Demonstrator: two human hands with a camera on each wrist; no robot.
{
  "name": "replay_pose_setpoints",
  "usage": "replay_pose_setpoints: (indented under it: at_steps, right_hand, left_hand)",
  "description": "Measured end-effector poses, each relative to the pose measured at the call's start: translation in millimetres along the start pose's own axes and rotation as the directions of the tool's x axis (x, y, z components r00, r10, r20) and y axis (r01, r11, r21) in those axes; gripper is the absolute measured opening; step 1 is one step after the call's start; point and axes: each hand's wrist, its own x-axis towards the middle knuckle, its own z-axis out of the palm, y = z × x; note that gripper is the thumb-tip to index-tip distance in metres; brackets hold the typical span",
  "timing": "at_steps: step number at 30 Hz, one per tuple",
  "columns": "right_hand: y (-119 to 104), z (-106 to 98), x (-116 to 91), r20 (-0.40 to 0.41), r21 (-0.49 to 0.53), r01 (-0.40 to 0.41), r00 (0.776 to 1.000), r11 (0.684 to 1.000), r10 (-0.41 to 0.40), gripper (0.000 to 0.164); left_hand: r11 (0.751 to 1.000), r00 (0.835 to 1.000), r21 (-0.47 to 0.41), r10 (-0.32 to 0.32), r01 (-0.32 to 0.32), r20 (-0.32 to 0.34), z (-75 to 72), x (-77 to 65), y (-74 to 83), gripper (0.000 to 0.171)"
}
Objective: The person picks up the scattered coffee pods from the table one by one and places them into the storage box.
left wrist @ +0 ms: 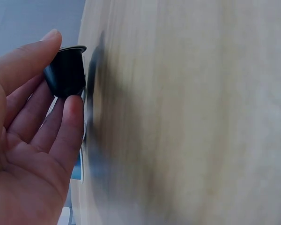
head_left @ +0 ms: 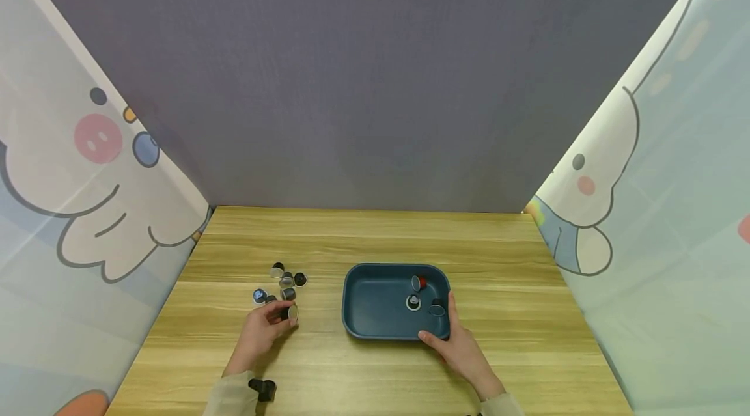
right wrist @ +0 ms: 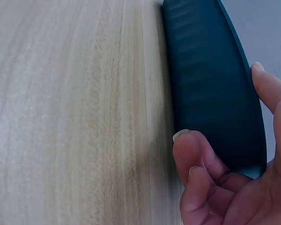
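My left hand (head_left: 262,330) pinches a black coffee capsule (left wrist: 67,74) between thumb and fingertips, close over the tabletop at the left. Several more coffee capsules lie loosely grouped just beyond that hand, among them a blue one (head_left: 260,296) and a black one (head_left: 300,279). My right hand (head_left: 464,352) grips the near right corner of a dark blue tray (head_left: 372,305), the thumb at its rim and curled fingers against its outer wall. Inside the tray's right half sit a red capsule (head_left: 418,283), a silver-and-dark capsule (head_left: 413,302) and a dark capsule (head_left: 437,307).
The wooden table (head_left: 328,377) carries everything. A grey panel (head_left: 363,110) rises along its far edge, and cartoon-printed sheets (head_left: 70,221) flank it on both sides. On the left wrist is a black strap device (head_left: 262,389).
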Motion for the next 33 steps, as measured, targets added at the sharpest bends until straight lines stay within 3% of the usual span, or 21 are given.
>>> replay_pose_setpoints:
  at_steps: [9,17,33]
  right_hand:
    - [-0.2,0.7,0.5,0.005,0.003,-0.012,1.0,1.0,0.012,0.115]
    - [0.1,0.7,0.0,-0.002,-0.001,-0.008,1.0,1.0,0.008,0.115]
    - [-2.2,-0.5,-0.6,0.012,0.01,-0.019,1.0,1.0,0.019,0.114]
  left_hand:
    - [0.999,1.0,0.026,-0.025,0.024,0.016,-4.0,1.8,5.4,0.034]
    - [1.0,1.0,-0.001,0.001,-0.001,0.007,-6.2,4.5,12.3,0.035]
    - [0.997,0.997,0.029,0.071,-0.071,0.01,-7.8,10.8,27.0,0.037]
